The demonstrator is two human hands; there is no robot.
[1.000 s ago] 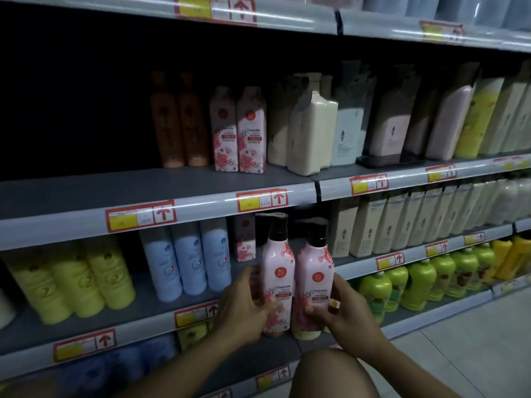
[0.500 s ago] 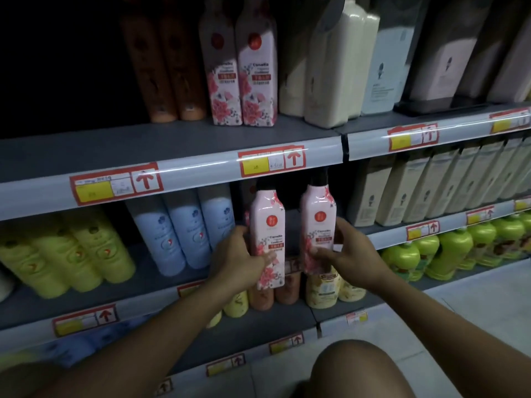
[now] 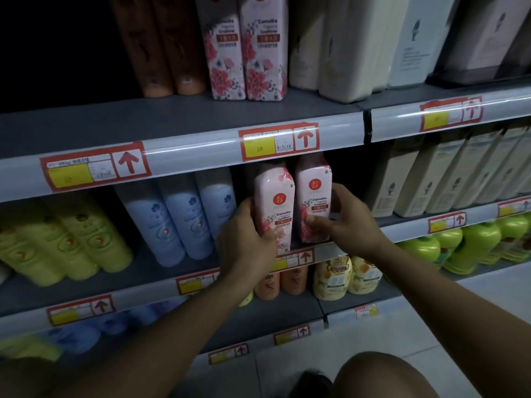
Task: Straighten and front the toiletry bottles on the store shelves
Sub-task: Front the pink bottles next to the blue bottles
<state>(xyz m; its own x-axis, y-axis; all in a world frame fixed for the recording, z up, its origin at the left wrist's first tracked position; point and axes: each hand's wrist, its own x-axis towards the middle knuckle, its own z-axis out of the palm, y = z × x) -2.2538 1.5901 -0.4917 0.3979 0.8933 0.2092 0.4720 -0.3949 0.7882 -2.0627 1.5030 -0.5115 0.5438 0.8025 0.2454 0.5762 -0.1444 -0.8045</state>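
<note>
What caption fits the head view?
Left hand and right hand each grip a pink bottle at shelf edge.

Two pink Camellia bottles (image 3: 290, 208) are occupying the middle shelf (image 3: 161, 275), their tops passing behind the price rail (image 3: 201, 152) overhead. Left of them, pale blue bottles (image 3: 186, 222) are crowding close, leaving only a narrow gap. Right of them, a dark open gap is separating them from the beige cartons (image 3: 431, 179).

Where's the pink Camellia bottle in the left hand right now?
The left-hand Camellia bottle stands mid-frame at the second shelf's front, between the pale blue bottles and its twin, which the right hand holds.
</note>
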